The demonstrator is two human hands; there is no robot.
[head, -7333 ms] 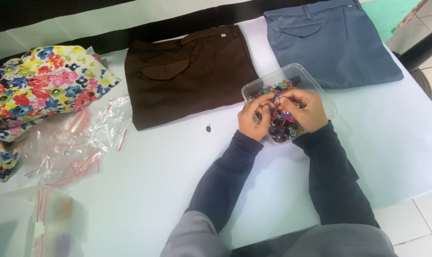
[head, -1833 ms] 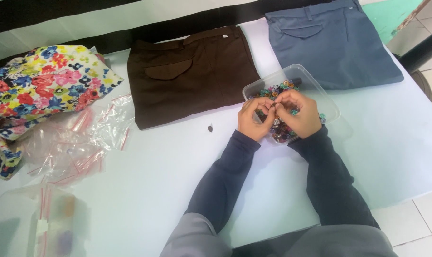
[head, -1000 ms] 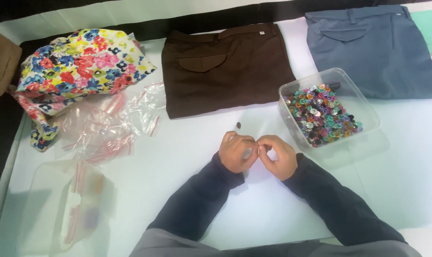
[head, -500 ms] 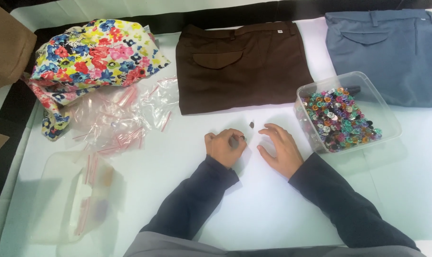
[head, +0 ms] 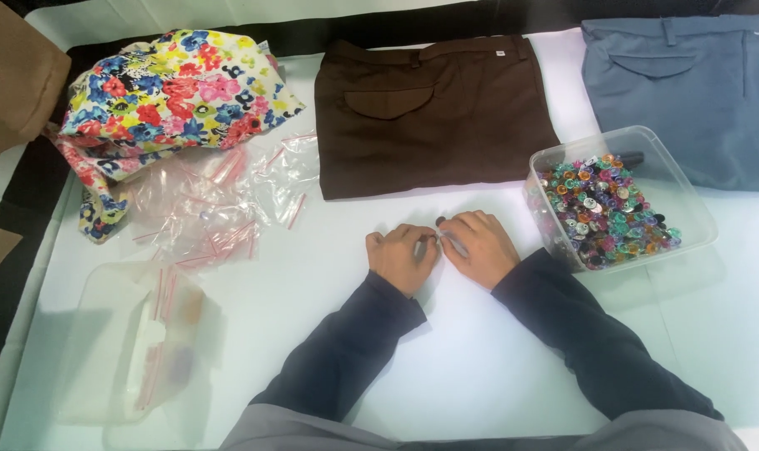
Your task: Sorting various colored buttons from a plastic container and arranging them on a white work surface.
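Both hands, left hand (head: 402, 255) and right hand (head: 479, 246), pinch shut on a small button (head: 439, 223) mid-tabletop (head: 479, 367); best kept low, fingertips tight.

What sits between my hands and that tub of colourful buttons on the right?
Nothing visible: only bare white table separates the right hand from the clear tub of buttons. The left hand lies farther away.

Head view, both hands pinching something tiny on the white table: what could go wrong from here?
1. The small dark piece between the left hand and right hand is tiny and lies loose by the fingertips; it could slip away.
2. The clear plastic tub of coloured buttons is open beside the right forearm; a nudge might spill it.
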